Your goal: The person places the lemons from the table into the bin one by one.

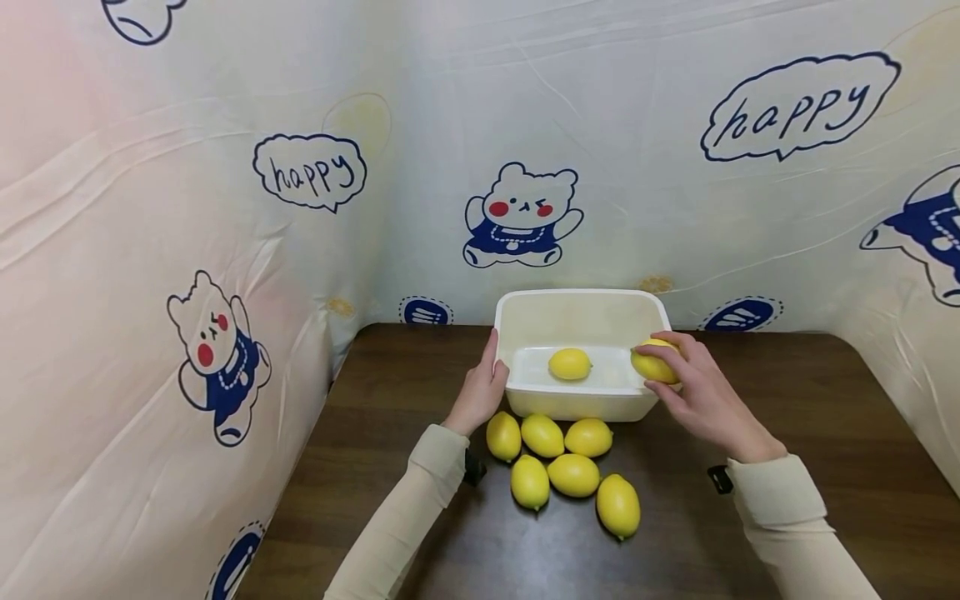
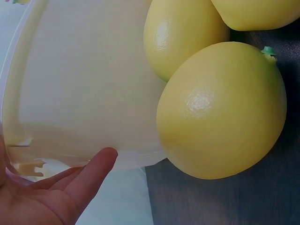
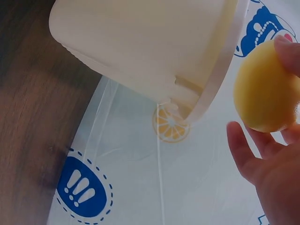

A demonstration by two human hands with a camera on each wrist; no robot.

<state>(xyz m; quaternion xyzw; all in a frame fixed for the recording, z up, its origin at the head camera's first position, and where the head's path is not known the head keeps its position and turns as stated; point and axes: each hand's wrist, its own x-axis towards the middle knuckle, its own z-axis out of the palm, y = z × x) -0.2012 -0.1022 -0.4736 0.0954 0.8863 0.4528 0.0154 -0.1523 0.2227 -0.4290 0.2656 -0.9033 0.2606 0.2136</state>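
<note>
A white plastic bin [image 1: 581,406] stands at the back of the table. My left hand [image 1: 477,393] holds its front left corner, the thumb [image 2: 101,161] along the front wall and the fingers on the left side. With fingers and thumb, my right hand [image 1: 712,400] grips a yellow lemon [image 3: 260,89] at the bin's right end. Another lemon [image 1: 570,364] lies on the bin's floor. Several more lemons [image 1: 574,476] lie on the table in front of the bin; in the left wrist view one lemon [image 2: 220,112] appears close by, its stem end green.
The dark brown wooden table [image 1: 817,433] reaches out on both sides of the bin. A pale cloth [image 1: 637,208] printed with bears and the word "happy" hangs right behind the bin and along the sides. Black straps [image 1: 720,479] show at the sleeve cuffs.
</note>
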